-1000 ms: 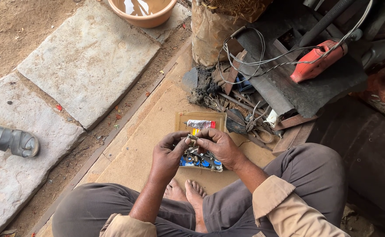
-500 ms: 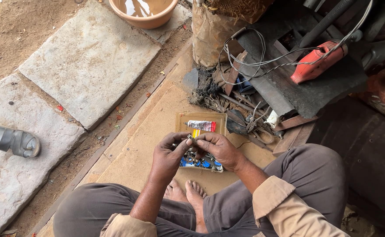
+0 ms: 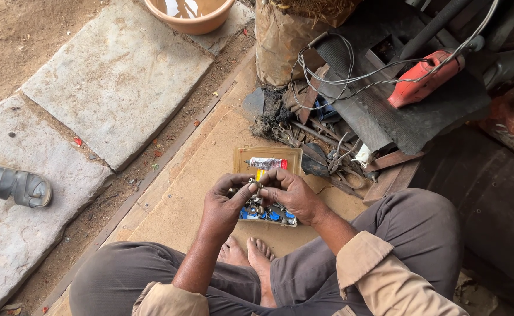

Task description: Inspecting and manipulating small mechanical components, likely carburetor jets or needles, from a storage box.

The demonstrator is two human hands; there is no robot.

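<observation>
Since earlier frame: both hands sitting slightly lower over tray, otherwise little changing. Left hand & right hand meeting fingertip to fingertip, pinching a small metal ring-like part between them; exact grip on it too small to tell. Part hovering just above shallow tan cardboard tray w/ blue and silver small parts, lying on brown board before bare feet. Grey sandal resting on stone slab, well apart.
</observation>
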